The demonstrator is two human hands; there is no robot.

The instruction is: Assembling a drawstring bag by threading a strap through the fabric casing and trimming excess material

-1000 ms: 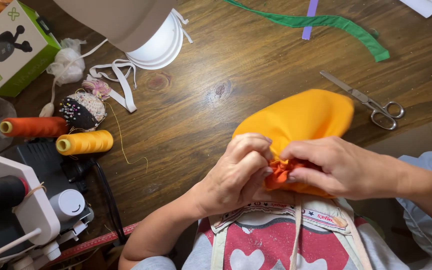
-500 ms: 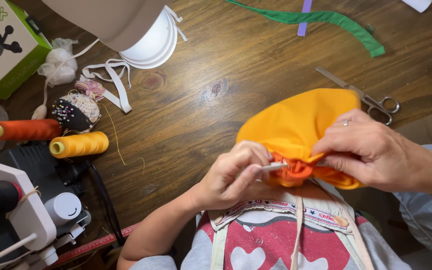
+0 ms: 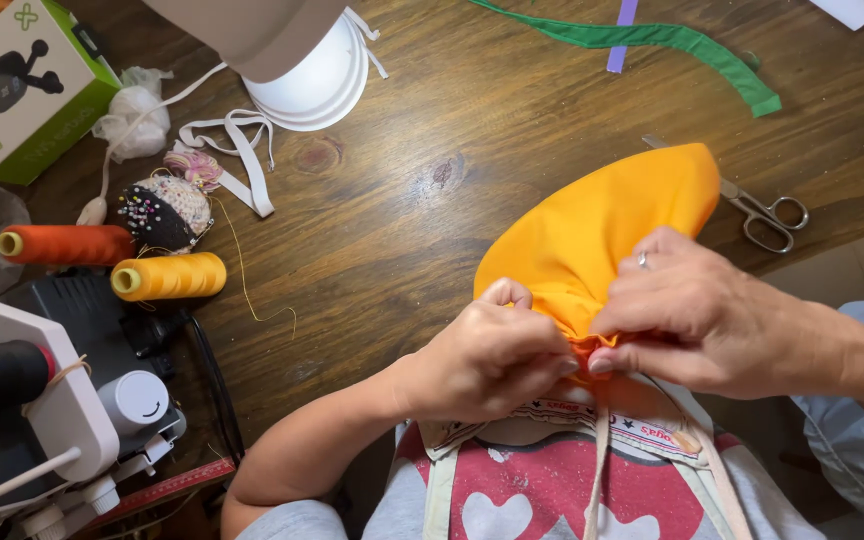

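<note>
I see both hands pinching the gathered edge of the yellow-orange fabric piece, which lies on the wooden worktop. My left hand has its grip closed on the fabric's bunched near end, touching my right hand, likewise closed on it. Scissors lie just right of the fabric; two thread spools sit well left of it.
</note>
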